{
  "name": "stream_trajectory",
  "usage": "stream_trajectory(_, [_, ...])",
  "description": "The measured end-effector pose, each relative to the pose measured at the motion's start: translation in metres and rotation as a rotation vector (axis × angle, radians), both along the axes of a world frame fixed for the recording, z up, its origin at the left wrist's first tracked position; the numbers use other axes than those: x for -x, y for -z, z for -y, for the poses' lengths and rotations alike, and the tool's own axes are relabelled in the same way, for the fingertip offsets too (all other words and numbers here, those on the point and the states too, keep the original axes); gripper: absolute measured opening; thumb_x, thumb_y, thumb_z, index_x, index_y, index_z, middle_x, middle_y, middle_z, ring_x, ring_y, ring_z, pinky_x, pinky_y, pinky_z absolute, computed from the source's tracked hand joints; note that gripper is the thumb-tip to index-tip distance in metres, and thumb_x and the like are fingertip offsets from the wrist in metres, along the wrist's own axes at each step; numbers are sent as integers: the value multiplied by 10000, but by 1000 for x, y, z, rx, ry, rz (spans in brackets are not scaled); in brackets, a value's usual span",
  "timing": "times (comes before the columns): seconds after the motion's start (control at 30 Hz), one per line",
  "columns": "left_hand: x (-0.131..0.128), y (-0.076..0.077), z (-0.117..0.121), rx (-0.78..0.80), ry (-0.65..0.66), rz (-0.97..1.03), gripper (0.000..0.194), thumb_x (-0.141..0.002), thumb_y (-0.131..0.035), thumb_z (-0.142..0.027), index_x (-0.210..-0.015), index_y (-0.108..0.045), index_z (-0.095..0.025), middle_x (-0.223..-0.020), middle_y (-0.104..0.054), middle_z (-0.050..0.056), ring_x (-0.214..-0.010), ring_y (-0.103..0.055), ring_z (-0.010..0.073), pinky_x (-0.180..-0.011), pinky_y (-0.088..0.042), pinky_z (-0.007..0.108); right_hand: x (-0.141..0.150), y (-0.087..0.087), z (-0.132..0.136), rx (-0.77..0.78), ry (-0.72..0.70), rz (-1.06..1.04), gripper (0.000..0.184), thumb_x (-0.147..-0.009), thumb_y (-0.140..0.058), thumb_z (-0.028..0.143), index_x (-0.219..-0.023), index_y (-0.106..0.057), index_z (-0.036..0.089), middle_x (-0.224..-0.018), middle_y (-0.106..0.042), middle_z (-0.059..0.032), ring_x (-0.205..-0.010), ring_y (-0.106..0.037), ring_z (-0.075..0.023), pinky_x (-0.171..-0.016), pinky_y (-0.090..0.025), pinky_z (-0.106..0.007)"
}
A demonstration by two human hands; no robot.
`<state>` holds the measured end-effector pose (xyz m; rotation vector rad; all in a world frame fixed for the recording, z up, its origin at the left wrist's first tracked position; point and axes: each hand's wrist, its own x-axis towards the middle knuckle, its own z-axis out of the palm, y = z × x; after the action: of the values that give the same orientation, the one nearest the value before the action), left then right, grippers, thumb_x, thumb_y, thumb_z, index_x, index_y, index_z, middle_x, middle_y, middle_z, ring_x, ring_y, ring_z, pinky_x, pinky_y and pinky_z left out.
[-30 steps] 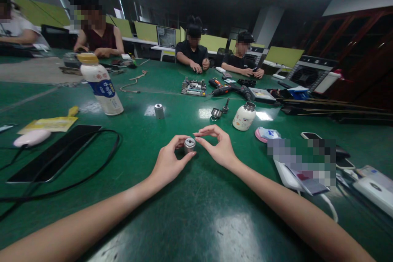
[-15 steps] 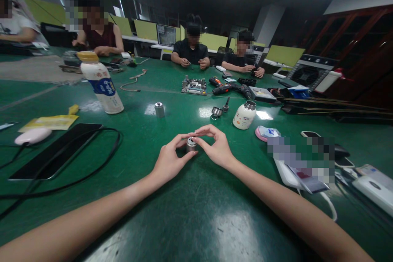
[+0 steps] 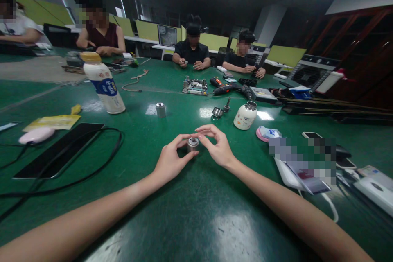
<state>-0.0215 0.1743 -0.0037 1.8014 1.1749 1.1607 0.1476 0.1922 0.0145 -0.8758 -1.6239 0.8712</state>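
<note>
I'm steadying the small silver metal cylinder (image 3: 193, 145), left hand (image 3: 170, 157) pinching; right hand (image 3: 219, 150) at its top, grip unclear; fingertip precision needed.

Silver-grey cylinder (image 3: 193, 145) at the left hand (image 3: 172, 155); green tabletop (image 3: 184, 208) beneath; beyond the right hand (image 3: 218, 147), a cream flask (image 3: 245, 115) with coloured prints (image 3: 244, 122); beyond the left, a white bottle (image 3: 116, 104), blue label (image 3: 105, 86), yellow cap (image 3: 90, 57).
</note>
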Motion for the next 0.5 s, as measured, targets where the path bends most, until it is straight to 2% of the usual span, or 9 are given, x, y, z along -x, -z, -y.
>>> stream_trajectory(0.13, [0, 0, 0, 11, 5, 1, 383, -752, -731, -341, -1096, -613, -221, -1120, -754, 62, -1057, -714, 260, -983, -532, 424, -2, -1, -2, -14, 73, -9, 208, -884, -635, 421, -935, -639, 219, -886, -739, -27, -852, -739, -193, -850, -560, -345])
stream_trajectory(0.23, [0, 1, -1, 7, -5, -6, 381, -747, -737, -343, -1087, -615, -219, -1129, -750, 65, -1052, -714, 259, -984, -533, 427, -2, -2, -1, -35, 117, -22, 206, -870, -658, 406, -955, -621, 221, -844, -743, -23, -857, -738, -197, -882, -553, -363])
stream_trajectory(0.37, [0, 1, 0, -3, -7, -10, 368, -753, -736, -341, -1079, -613, -222, -1097, -757, 61, -1023, -723, 256, -952, -550, 408, 0, -3, 0, -29, 93, 14, 289, -781, -763, 364, -983, -614, 222, -911, -749, -29, -913, -737, -201, -904, -557, -361])
stream_trajectory(0.5, [0, -1, 1, -5, 4, -21, 361, -765, -729, -341, -1085, -609, -226, -1076, -761, 53, -1014, -726, 255, -934, -556, 391, 3, -1, 1, -6, 75, 48, 254, -764, -775, 335, -932, -631, 211, -929, -742, -27, -856, -743, -186, -833, -580, -333])
